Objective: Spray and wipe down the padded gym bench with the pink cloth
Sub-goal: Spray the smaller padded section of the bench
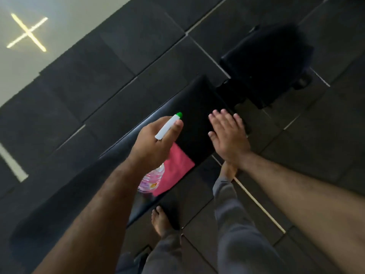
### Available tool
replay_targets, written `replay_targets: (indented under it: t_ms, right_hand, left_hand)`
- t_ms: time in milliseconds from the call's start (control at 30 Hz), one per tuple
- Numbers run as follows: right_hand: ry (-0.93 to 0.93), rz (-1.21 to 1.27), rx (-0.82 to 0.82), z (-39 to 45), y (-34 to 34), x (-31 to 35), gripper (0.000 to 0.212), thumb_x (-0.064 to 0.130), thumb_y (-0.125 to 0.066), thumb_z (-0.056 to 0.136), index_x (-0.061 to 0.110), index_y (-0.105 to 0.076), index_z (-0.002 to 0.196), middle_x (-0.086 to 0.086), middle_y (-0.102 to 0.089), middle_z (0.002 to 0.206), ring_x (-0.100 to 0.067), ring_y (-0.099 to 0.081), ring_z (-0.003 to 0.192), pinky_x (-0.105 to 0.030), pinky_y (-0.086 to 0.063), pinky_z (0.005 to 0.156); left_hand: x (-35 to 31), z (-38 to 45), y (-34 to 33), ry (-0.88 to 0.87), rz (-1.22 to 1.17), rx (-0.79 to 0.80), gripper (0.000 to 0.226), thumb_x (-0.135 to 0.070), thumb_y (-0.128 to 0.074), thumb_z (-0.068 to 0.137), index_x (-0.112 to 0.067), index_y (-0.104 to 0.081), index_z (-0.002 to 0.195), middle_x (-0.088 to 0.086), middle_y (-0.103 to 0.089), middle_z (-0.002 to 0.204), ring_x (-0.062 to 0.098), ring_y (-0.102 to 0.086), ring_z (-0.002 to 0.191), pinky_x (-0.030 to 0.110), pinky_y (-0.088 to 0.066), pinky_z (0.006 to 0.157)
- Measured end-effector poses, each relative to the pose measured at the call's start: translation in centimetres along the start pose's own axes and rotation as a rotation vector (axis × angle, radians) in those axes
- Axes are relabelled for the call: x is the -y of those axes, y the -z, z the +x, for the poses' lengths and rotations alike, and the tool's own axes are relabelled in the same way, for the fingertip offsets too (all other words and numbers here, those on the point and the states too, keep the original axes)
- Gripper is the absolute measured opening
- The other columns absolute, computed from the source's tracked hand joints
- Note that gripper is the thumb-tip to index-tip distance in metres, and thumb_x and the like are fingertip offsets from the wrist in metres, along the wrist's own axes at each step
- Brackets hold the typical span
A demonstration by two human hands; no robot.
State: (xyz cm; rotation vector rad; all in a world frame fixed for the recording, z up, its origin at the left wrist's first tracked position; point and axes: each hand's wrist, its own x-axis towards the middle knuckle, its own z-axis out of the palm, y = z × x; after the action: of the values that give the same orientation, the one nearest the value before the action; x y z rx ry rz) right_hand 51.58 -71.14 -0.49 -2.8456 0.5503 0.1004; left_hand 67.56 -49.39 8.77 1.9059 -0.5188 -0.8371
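Note:
A long black padded bench (pixel 199 99) runs diagonally from lower left to upper middle. My left hand (pixel 154 143) is closed around a spray bottle (pixel 152 178) with a white head and green nozzle, clear body below my wrist, held over the bench. The pink cloth (pixel 177 165) lies flat on the pad, partly hidden under that hand and the bottle. My right hand (pixel 229 137) is flat with fingers spread, over the bench's right edge near its far end; I cannot tell if it touches the pad.
Dark rubber floor tiles (pixel 110 62) surround the bench. A second black padded section (pixel 270 62) stands beyond the bench's far end. My bare feet (pixel 162 222) and grey trousers are at the bench's right side. A pale floor area with a bright cross lies at top left.

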Motion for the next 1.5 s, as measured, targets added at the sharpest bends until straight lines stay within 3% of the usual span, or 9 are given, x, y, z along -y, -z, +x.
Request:
replay_targets:
  t_ms: [133, 267, 433, 567, 700, 900, 1100, 1233, 1500]
  right_hand:
    - [-0.368, -0.043, 0.088, 4.3, 1.3, -13.1, 0.070, 0.046, -0.039, 0.109, 0.012, -0.025, 0.168, -0.011, -0.024, 0.176, -0.037, -0.016, 0.164, -0.059, -0.015, 0.130]
    - [-0.375, -0.049, 0.196, 5.8, 1.7, -19.6, 0.079, 0.049, -0.043, 0.108, 0.014, -0.010, 0.171, -0.007, -0.007, 0.180, -0.038, -0.007, 0.165, -0.058, -0.015, 0.130]
    - [-0.317, -0.015, 0.214, 5.3, 2.1, -21.1, 0.083, 0.047, -0.048, 0.105, 0.013, -0.012, 0.171, -0.008, -0.006, 0.180, -0.037, -0.008, 0.165, -0.056, -0.021, 0.130]
    - [-0.294, 0.044, 0.229, 5.7, 2.4, -21.6, 0.081, 0.047, -0.044, 0.108, 0.015, -0.006, 0.171, -0.007, -0.001, 0.180, -0.035, -0.002, 0.166, -0.054, -0.017, 0.131]
    - [-0.266, 0.072, 0.206, 5.6, 2.1, -22.6, 0.080, 0.046, -0.041, 0.107, 0.017, -0.004, 0.171, -0.004, 0.001, 0.181, -0.032, -0.002, 0.166, -0.052, -0.016, 0.131]
    - [-0.267, 0.156, 0.135, 5.0, 1.8, -23.2, 0.070, 0.042, -0.034, 0.108, 0.018, -0.015, 0.171, -0.001, -0.010, 0.180, -0.026, -0.011, 0.165, -0.047, -0.021, 0.130]
    - [-0.227, 0.213, 0.180, 5.0, 2.1, -24.2, 0.074, 0.051, -0.028, 0.106, 0.022, -0.008, 0.171, 0.004, -0.004, 0.180, -0.022, -0.001, 0.166, -0.042, -0.011, 0.132]
    - [-0.210, 0.167, 0.202, 4.8, 2.7, -24.7, 0.075, 0.053, -0.031, 0.108, 0.022, -0.005, 0.172, 0.003, 0.001, 0.180, -0.022, 0.002, 0.166, -0.045, -0.006, 0.134]
    - [-0.375, 0.071, 0.176, 5.6, 4.3, -27.0, 0.084, 0.057, -0.046, 0.106, 0.027, -0.001, 0.171, -0.002, 0.003, 0.180, -0.031, -0.001, 0.166, -0.057, -0.002, 0.132]
  left_hand:
    - [-4.7, 8.9, -7.7, 0.052, 0.005, 0.035, 0.052, -0.072, -0.064, 0.095, -0.023, -0.078, 0.102, -0.011, -0.058, 0.062, 0.006, -0.060, 0.051, 0.028, -0.055, 0.045]
    - [-8.5, 16.8, -14.2, 0.126, 0.163, 0.065, 0.055, -0.072, -0.059, 0.099, -0.019, -0.075, 0.098, -0.013, -0.058, 0.057, 0.010, -0.064, 0.041, 0.025, -0.052, 0.040]
    - [-11.6, 24.7, -18.7, 0.274, 0.351, 0.080, 0.060, -0.076, -0.057, 0.093, -0.019, -0.074, 0.101, 0.003, -0.077, 0.079, 0.021, -0.071, 0.045, 0.040, -0.065, 0.057]
    - [-12.0, 29.1, -20.3, 0.318, 0.514, 0.091, 0.061, -0.073, -0.054, 0.089, -0.014, -0.066, 0.080, 0.002, -0.065, 0.059, 0.023, -0.070, 0.043, 0.041, -0.066, 0.058]
    - [-12.0, 31.1, -21.4, 0.361, 0.580, 0.065, 0.062, -0.074, -0.055, 0.086, -0.014, -0.069, 0.080, 0.008, -0.072, 0.066, 0.027, -0.070, 0.042, 0.042, -0.065, 0.065]
    - [-13.1, 32.7, -22.5, 0.389, 0.519, 0.166, 0.054, -0.071, -0.063, 0.090, -0.019, -0.075, 0.081, -0.005, -0.073, 0.067, 0.014, -0.062, 0.038, 0.022, -0.047, 0.039]
    - [-15.8, 37.3, -24.8, 0.275, 0.495, 0.198, 0.050, -0.070, -0.065, 0.091, -0.022, -0.074, 0.080, -0.003, -0.072, 0.068, 0.012, -0.065, 0.045, 0.030, -0.056, 0.046]
    - [-16.8, 39.7, -26.0, 0.263, 0.513, 0.219, 0.056, -0.070, -0.065, 0.090, -0.016, -0.069, 0.077, 0.003, -0.066, 0.062, 0.025, -0.064, 0.049, 0.037, -0.058, 0.056]
    - [-20.2, 43.2, -29.9, 0.169, 0.640, 0.418, 0.059, -0.071, -0.054, 0.097, -0.015, -0.075, 0.100, 0.009, -0.074, 0.076, 0.024, -0.064, 0.038, 0.024, -0.048, 0.039]
